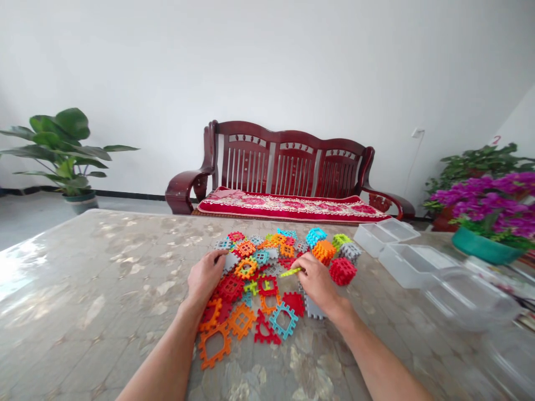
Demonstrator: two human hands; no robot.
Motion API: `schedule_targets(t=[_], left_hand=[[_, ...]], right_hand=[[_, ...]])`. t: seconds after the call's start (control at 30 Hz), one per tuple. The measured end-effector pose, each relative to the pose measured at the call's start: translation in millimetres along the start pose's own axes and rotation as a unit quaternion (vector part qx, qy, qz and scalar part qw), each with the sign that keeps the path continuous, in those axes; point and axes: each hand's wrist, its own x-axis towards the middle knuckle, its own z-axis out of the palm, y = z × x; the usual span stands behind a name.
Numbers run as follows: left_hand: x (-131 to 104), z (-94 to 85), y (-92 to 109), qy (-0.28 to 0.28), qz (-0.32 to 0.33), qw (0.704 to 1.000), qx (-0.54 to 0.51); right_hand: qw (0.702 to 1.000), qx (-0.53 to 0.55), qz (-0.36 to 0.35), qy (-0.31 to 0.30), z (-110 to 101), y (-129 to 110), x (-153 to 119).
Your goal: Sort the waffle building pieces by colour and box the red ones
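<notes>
My left hand (206,274) is at the left side of a pile of interlocking plastic tiles, its fingers reaching over the edge. The fingertips lie beside a plain grey tile (231,262) and seem to touch it, with a gap between the fingers. Over the right part of the pile, my right hand (315,280) pinches a yellow-green tile (289,272), seen nearly edge-on. Nearby are an orange window tile (242,321), a blue ring-shaped tile (284,321) and a red tile (294,303). Part of a grey tile (314,308) shows beneath my right hand.
Behind my right hand stand stacks sorted by colour: blue (315,236), orange (324,252), red (343,270), grey (350,251) and yellow-green (341,240). Clear plastic boxes (412,266) line the table's right side, near a flower pot (487,245). A wooden bench (292,167) is beyond.
</notes>
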Motion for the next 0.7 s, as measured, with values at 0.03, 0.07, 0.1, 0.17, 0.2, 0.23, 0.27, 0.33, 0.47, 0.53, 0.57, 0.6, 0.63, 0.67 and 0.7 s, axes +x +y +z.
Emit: schedule_targets(t=[0.03,0.07,0.1,0.17,0.2,0.23,0.27,0.33,0.47,0.53,0.57,0.6,0.63,0.67,0.7], left_hand=[[0,0.0,0,-0.001,-0.001,1.000,0.001],[0,-0.1,0,-0.002,-0.002,1.000,0.002],[0,-0.1,0,-0.004,-0.002,1.000,0.002],[0,-0.2,0,-0.007,-0.002,1.000,0.001],[0,-0.2,0,-0.007,-0.001,1.000,0.000],[0,-0.2,0,-0.007,-0.001,1.000,-0.001],[0,-0.1,0,-0.008,-0.002,1.000,-0.002],[1,0.0,0,-0.011,-0.006,1.000,-0.005],[0,-0.1,0,-0.012,-0.005,1.000,-0.008],[0,-0.2,0,-0.008,-0.001,1.000,-0.007],[0,-0.1,0,-0.007,0.001,1.000,-0.005],[0,-0.1,0,-0.006,0.002,1.000,-0.004],[1,0.0,0,-0.005,0.002,1.000,-0.002],[1,0.1,0,-0.004,0.003,1.000,0.000],[1,0.3,-1,-0.002,0.004,1.000,0.000]], right_hand=[[1.000,-0.002,0.003,0.000,1,5,-1],[1.000,-0.003,0.007,-0.005,2,10,-1],[1.000,-0.004,0.012,-0.011,2,14,-2],[1.000,-0.003,0.019,-0.020,3,21,-2],[0.999,-0.002,0.023,-0.022,2,23,-2],[0.999,-0.001,0.027,-0.022,2,24,-2],[0.999,0.002,0.030,-0.023,0,25,-2],[0.999,0.003,0.032,-0.033,-3,23,-1],[0.997,-0.020,0.016,-0.078,-8,20,-2],[0.995,-0.029,0.004,-0.098,-10,19,-3],[0.994,-0.031,0.000,-0.104,-10,19,-4],[0.994,-0.032,-0.002,-0.108,-10,19,-4],[0.993,-0.034,-0.003,-0.109,-10,19,-4],[0.994,-0.037,-0.002,-0.107,-10,20,-3],[0.994,-0.041,0.000,-0.105,-9,20,-3]])
